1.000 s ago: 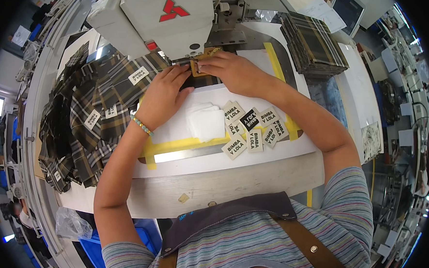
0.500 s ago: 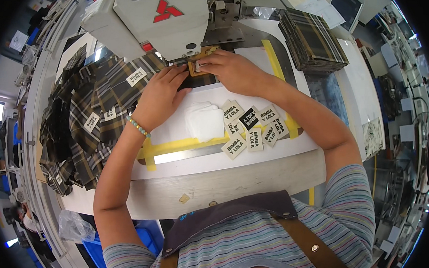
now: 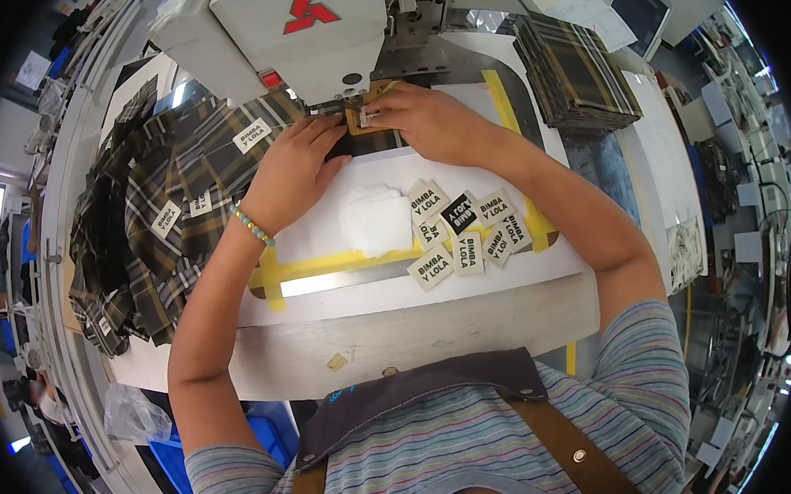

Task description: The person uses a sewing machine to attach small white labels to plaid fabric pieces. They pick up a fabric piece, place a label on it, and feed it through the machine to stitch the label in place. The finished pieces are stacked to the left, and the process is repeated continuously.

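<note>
Beneath the head of a white sewing machine is a small brown clamp frame, with dark plaid fabric showing below it. My left hand lies palm down with fingers stretched toward the left edge of the clamp, thumb apart. My right hand rests against the clamp's right side, fingers bent together and tips at a pale scrap in its opening; what they hold is hidden. Several printed cream labels and one black label lie to the right of a white stack of squares.
A heap of plaid pieces with labels spreads out at the left. At the back right stands a stack of folded plaid pieces. Yellow tape edges the white work surface. A blue bin sits below the table's front.
My left hand has shifted slightly left and up, while its thumb stays apart. My right hand has edged up a little at the clamp. The plaid heap has slid slightly left.
</note>
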`<state>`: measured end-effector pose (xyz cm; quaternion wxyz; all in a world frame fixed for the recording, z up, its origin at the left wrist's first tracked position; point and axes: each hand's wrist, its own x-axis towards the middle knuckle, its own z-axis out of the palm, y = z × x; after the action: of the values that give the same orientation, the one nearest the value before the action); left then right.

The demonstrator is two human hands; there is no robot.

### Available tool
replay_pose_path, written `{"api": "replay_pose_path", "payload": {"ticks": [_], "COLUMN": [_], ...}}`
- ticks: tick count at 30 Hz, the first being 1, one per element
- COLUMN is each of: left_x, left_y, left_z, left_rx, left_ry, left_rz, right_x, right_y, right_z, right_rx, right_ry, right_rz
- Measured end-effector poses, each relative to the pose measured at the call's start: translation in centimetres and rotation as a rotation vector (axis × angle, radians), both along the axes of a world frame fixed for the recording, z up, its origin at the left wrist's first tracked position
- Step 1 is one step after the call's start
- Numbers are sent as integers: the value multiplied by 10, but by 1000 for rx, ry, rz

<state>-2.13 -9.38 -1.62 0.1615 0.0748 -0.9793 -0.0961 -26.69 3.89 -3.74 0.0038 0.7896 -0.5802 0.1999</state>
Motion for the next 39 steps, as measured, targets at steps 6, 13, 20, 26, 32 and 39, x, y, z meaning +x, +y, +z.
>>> {"api": "replay_pose_path", "payload": {"ticks": [6,13,20,26,32,39], "left_x": [6,14,28,14,5,0], "left_y": [-6,-14,-25,-22,-12,-6], "left_z": [-5,-2,3,1,0,3], "left_rx": [-108,-67,-25,82,42,76], "left_ry": [-52,-65,50,39,-22,-62], "left_rz": [6,15,24,14,-11,-35], "right_x": [-8,-10,-42,-76,-79,-80], "right_y": [-11,-11,50,74,74,74], "right_z": [-1,10,30,17,14,15], "right_rx": [-35,49,-126,-163,-170,-94], "right_ry": [-56,-117,-156,-323,-387,-481], "right_rz": [1,-19,-185,-319,-336,-358]}}
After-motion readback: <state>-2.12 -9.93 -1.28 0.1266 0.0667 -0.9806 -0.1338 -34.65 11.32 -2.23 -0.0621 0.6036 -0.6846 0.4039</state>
